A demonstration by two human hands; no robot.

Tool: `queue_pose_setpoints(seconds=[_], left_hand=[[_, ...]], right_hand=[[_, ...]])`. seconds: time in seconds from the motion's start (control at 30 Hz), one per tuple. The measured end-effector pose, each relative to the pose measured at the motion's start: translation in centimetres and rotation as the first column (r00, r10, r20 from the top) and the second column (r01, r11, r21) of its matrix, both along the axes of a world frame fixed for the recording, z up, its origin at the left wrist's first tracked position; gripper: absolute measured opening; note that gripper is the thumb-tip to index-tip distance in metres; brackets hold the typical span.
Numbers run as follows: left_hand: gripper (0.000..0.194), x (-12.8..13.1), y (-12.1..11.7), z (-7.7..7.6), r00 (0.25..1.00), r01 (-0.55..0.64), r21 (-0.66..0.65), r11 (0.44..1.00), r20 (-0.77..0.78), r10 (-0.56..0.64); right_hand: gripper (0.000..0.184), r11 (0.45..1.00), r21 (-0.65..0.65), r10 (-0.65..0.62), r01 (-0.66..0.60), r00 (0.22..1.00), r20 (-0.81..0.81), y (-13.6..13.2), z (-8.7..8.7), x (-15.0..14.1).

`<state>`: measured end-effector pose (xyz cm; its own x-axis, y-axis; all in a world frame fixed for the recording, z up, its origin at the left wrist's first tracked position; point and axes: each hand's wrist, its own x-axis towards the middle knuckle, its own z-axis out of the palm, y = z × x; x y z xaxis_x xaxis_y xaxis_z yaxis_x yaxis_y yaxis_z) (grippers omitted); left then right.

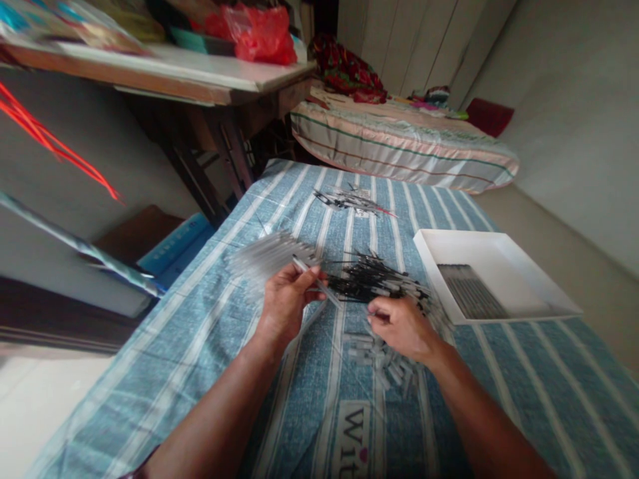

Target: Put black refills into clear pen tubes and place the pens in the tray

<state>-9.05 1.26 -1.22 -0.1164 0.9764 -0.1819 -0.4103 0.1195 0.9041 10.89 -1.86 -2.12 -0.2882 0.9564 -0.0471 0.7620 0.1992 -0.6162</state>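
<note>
My left hand is closed around a thin clear pen tube that sticks out toward the right. My right hand is curled, fingers pinched at the near edge of a heap of black pen refills; what it pinches is too small to make out. A pile of clear tubes lies just beyond my left hand. Several small grey caps are scattered under my right wrist. All of this rests on a blue and white striped cloth.
A white tray with a row of finished pens stands at the right. A smaller bunch of refills lies farther back. A wooden table with bags is at the left, a striped mattress behind.
</note>
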Motion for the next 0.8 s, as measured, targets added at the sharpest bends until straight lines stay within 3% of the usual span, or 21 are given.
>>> queue_pose_setpoints(seconds=[0.1,0.17,0.37,0.8], left_hand=[[0.018,0.2,-0.1,0.2,1.0,0.009,-0.004,1.0,0.026,-0.009],[0.018,0.3,-0.2,0.3,0.999,0.019,-0.008,1.0,0.04,-0.018],[0.018,0.5,-0.4,0.3,0.998,0.052,-0.007,0.999,0.034,-0.052],[0.021,0.5,-0.3,0.5,0.999,0.026,0.002,1.0,0.034,-0.026]], right_hand=[[0.011,0.981,-0.19,-0.055,-0.032,0.899,-0.435,-1.0,-0.7,-0.3],[0.011,0.96,-0.273,-0.109,-0.058,0.823,-0.558,-1.4,-0.8,-0.8],[0.014,0.953,-0.301,-0.169,-0.032,0.769,-0.617,-1.4,-0.5,-1.8],[0.01,0.978,-0.207,-0.133,0.007,0.787,-0.602,-1.4,-0.6,-2.2]])
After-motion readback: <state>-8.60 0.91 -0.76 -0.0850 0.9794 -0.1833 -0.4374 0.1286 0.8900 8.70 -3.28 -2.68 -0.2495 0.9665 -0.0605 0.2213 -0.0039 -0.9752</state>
